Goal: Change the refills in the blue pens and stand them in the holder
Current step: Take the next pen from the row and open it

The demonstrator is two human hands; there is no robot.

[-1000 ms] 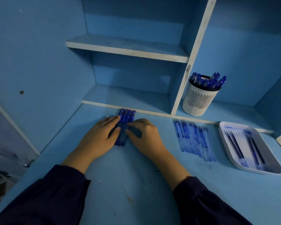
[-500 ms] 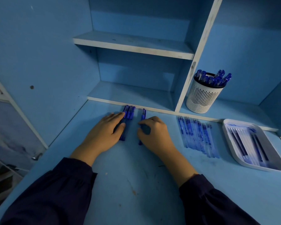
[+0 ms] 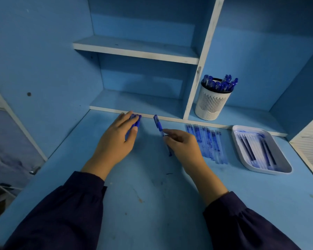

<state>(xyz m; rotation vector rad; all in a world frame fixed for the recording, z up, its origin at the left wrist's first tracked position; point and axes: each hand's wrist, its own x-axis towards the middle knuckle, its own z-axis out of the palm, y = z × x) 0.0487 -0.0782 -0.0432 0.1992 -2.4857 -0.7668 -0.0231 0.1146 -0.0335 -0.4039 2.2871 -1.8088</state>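
Two hands sit near the back edge of the bench: the left hand lies, fingers straight, on a small bunch of blue pens; the right hand pinches one blue pen. The white holder stands on the back shelf.

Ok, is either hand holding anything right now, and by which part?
The right hand pinches one blue pen around mid-barrel, with the cap end pointing away. The left hand only rests on the pen bundle.
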